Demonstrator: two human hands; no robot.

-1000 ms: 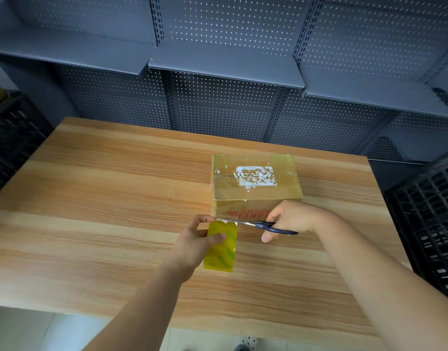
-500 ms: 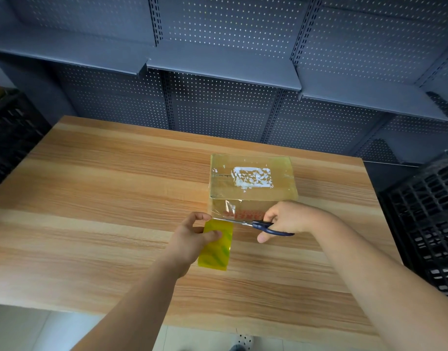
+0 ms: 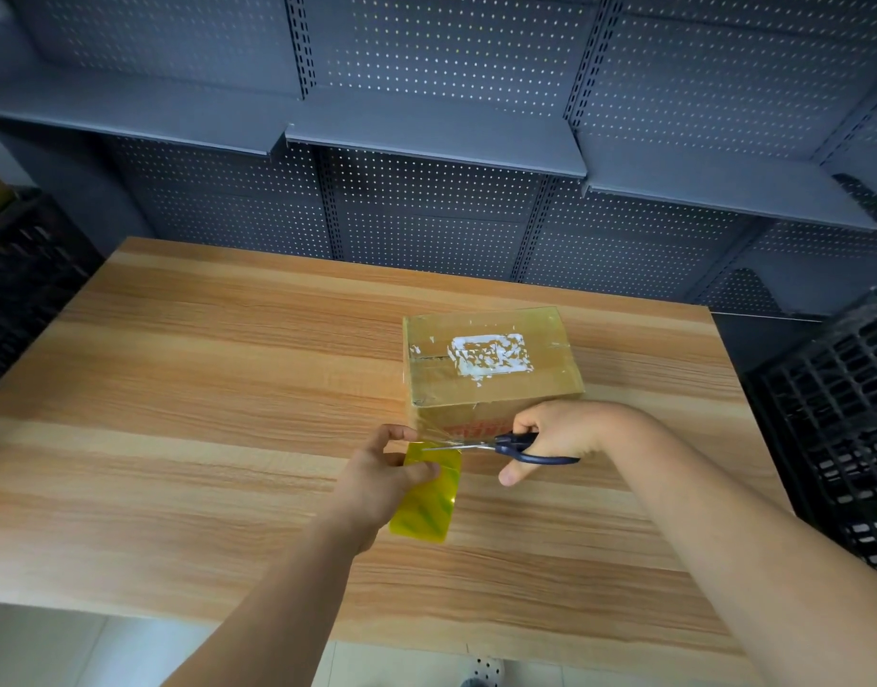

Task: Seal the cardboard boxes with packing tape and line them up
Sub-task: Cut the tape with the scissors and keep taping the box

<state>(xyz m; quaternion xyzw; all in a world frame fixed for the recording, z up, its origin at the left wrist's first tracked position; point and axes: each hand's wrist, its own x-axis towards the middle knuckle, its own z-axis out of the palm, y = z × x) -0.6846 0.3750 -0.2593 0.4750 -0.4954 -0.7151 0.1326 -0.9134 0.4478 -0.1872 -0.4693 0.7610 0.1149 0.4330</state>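
Yellow tape roll, dark-blue-handled scissors, tan box.

The table was pale wood-grain board, smooth with a soft satin sheen. The brown cardboard box was covered on top by glossy clear tape, which lay over a torn white paper label with rough, patchy edges. The tape roll was shiny, translucent yellow-green plastic film. The scissors had bright metal blades and dark blue plastic handles. The shelving behind was matt grey perforated metal, and the crate was black lattice plastic.
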